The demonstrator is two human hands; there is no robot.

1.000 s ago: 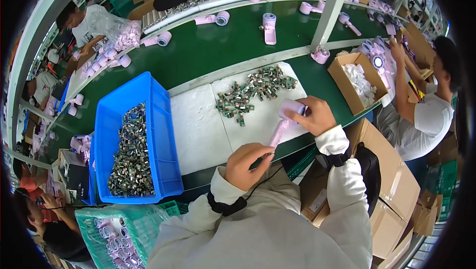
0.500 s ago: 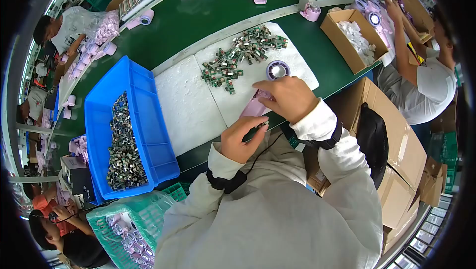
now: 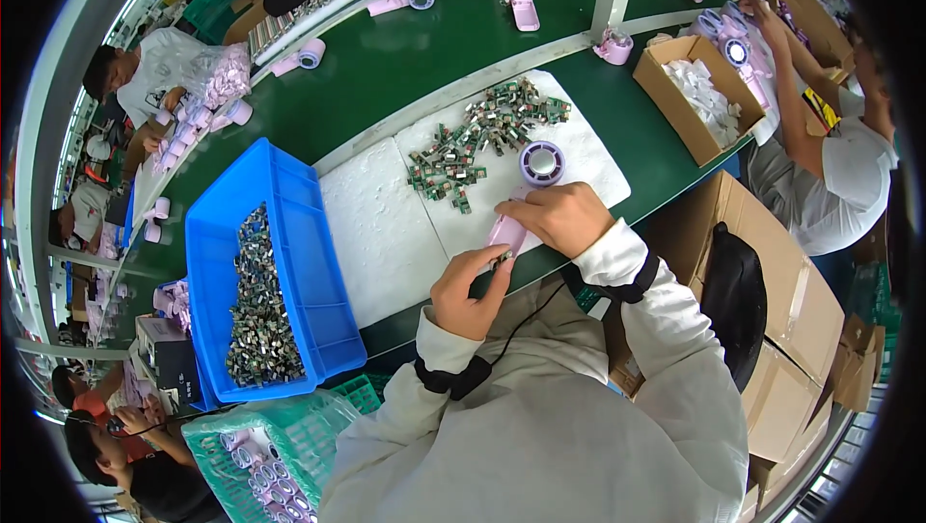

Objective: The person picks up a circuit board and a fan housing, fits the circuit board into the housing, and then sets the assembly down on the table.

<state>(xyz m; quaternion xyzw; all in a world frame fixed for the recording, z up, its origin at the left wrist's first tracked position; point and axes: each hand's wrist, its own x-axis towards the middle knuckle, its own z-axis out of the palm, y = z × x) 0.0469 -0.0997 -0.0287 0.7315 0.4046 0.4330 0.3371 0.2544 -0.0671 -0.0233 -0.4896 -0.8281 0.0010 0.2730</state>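
Note:
A pink handheld fan with a round purple-rimmed head (image 3: 542,163) lies over the white foam sheet (image 3: 371,224), its handle (image 3: 506,233) pointing toward me. My right hand (image 3: 567,218) grips the fan near the neck, fingers bent over it. Beside the handle's near end, my left hand (image 3: 465,293) pinches a small circuit board (image 3: 502,259) between thumb and fingertips. Whether the board touches the handle I cannot tell. A loose heap of green circuit boards (image 3: 482,137) is spread on the foam beyond my hands.
Left of the foam, a blue bin (image 3: 333,335) holds many more boards. A green crate (image 3: 207,446) with pink fans is at the lower left. Cardboard boxes (image 3: 805,301) stand to my right, with an open carton (image 3: 670,103) on the table. Co-workers sit on both sides.
The whole view has shifted slightly down and right. The fan's head now faces up more fully, and my left hand's board is closer to the handle.

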